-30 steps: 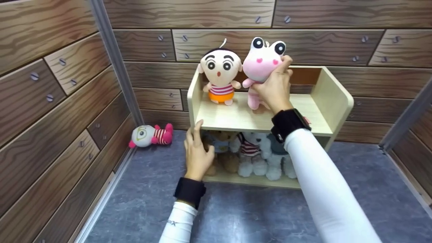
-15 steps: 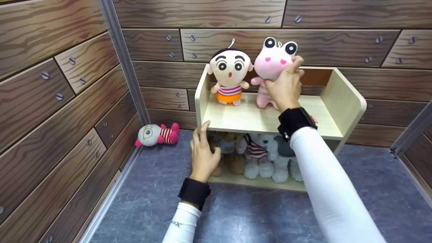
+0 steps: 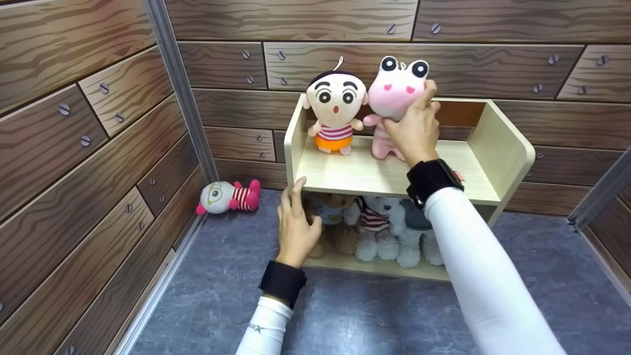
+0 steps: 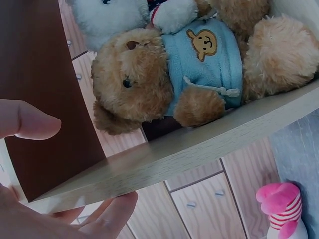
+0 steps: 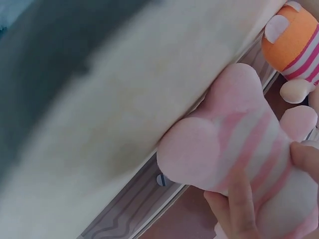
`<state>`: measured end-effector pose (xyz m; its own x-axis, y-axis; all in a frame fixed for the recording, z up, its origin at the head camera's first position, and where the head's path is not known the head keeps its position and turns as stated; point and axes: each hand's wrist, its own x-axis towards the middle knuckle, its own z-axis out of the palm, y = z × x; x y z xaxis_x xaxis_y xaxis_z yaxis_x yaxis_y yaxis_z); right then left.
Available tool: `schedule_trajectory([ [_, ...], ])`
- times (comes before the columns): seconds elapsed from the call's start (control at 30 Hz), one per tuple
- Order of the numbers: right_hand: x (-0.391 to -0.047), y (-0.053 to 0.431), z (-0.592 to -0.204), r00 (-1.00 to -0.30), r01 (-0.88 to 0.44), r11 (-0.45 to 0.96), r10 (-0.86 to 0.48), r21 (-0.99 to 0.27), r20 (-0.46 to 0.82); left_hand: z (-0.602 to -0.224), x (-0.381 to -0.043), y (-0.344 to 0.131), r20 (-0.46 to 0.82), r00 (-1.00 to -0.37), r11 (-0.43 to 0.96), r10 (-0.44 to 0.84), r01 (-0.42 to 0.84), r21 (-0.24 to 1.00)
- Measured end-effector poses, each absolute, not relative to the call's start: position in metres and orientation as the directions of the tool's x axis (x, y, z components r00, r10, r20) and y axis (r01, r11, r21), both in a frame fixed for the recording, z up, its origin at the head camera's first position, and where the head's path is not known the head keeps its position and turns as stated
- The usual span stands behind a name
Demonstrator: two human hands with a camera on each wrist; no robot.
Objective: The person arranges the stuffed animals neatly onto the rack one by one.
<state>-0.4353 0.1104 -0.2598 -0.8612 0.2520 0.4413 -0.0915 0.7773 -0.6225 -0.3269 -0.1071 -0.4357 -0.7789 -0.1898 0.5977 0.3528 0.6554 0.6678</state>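
Note:
On the upper board of a pale wooden shelf [image 3: 345, 175], my right hand [image 3: 416, 129] grips a pink frog plush [image 3: 394, 96] from its right side. The frog stands nearly upright; in the right wrist view its feet meet the board below its striped body [image 5: 249, 144]. Left of it sits a boy doll [image 3: 335, 108] in a striped top and orange shorts. My left hand [image 3: 297, 231] has its fingers along the outside of the shelf's left side panel [image 4: 174, 162], thumb apart on the inner side. A brown teddy bear [image 4: 132, 74] in a blue top is near that hand.
Several plush bears, one with a striped top [image 3: 374, 219], sit in the lower compartment, partly hidden by my right arm. A panda-like plush [image 3: 229, 197] lies on the grey floor [image 3: 212, 276] by the left wall. Wood-patterned walls enclose the area.
The head view has shifted slightly left, so the scene sits farther right. The frog, still in my right hand, has moved slightly left toward the boy doll. My left hand keeps its place at the shelf.

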Motion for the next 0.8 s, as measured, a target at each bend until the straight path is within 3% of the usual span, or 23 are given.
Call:
schedule_trajectory([
  [0.2, -0.4310, 0.1119, -0.2586, -0.882, -0.050, 0.813, 0.237, -0.580, 0.408, -0.4357, -0.3256, -0.1086, 0.584, -0.790, 0.652, -0.188, 0.344, 0.675],
  [0.8, -0.4279, 0.1111, -0.2614, -0.854, -0.099, 0.811, 0.228, -0.577, 0.467, -0.4345, -0.3247, -0.1095, 0.577, -0.797, 0.663, -0.179, 0.335, 0.670],
])
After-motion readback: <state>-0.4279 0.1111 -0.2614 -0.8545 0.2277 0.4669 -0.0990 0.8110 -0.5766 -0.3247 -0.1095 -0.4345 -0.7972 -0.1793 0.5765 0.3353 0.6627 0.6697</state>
